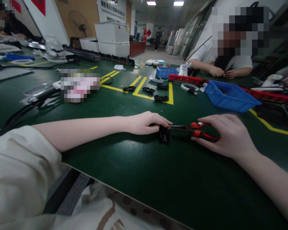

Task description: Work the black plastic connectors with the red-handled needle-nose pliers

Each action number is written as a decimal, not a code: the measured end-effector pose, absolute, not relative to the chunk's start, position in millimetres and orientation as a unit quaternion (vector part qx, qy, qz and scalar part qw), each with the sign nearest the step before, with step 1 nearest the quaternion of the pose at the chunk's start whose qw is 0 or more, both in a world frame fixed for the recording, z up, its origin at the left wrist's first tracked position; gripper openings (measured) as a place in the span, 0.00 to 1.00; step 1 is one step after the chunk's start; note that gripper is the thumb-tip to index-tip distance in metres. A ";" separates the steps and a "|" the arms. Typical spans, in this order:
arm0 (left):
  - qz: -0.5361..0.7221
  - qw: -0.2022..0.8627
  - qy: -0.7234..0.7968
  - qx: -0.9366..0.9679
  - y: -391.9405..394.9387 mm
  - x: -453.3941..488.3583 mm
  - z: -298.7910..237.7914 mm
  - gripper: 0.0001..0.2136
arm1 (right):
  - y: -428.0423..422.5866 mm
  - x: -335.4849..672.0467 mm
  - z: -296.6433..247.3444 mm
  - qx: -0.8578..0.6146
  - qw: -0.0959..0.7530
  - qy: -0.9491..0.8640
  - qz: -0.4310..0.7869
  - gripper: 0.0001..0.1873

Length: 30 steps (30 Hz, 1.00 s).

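My left hand (150, 123) is closed on a small black part (164, 134) just above the green table, its fingers covering the part's top. In my right hand (227, 135) are needle-nose pliers (194, 130) with red and black handles. The thin jaws point left and reach the fingertips of my left hand at the upper edge of the black part. Whether the jaws grip anything there is too small to tell. Beyond my hands, several similar black parts (161, 98) lie by the yellow tape lines (140, 85).
A blue bin (230, 97) stands at right, with a smaller blue tray (166, 72) farther back. Red strips (187, 78) run behind them. Cables and a clear-wrapped device (39, 90) lie at left. A co-worker's hands (224, 73) rest across the table.
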<state>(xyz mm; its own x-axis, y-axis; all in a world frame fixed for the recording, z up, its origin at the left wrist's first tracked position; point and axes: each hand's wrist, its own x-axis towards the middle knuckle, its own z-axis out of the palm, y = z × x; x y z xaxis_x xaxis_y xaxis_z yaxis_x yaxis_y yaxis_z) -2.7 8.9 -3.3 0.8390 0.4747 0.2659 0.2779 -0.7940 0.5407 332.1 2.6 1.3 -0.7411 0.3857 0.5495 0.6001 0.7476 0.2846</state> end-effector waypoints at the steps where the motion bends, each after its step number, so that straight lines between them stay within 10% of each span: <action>1: 0.194 0.248 0.204 0.927 9.1 -3.1 -3.3 0.19 | 2.6 331.8 1.5 -0.270 0.233 -0.905 -0.230 0.20; 30: 0.253 0.191 0.194 0.928 4.2 -1.4 -6.7 0.16 | -3.3 329.0 4.1 -0.304 0.219 -0.903 -0.210 0.26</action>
<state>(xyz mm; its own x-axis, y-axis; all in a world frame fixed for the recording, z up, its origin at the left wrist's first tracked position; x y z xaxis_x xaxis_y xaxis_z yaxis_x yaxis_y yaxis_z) -1.4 4.2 -6.7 0.7965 0.4569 0.3961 0.2637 -0.8519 0.4524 329.0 -3.3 4.1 -0.7197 0.4562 0.5233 0.6404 0.7274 0.2467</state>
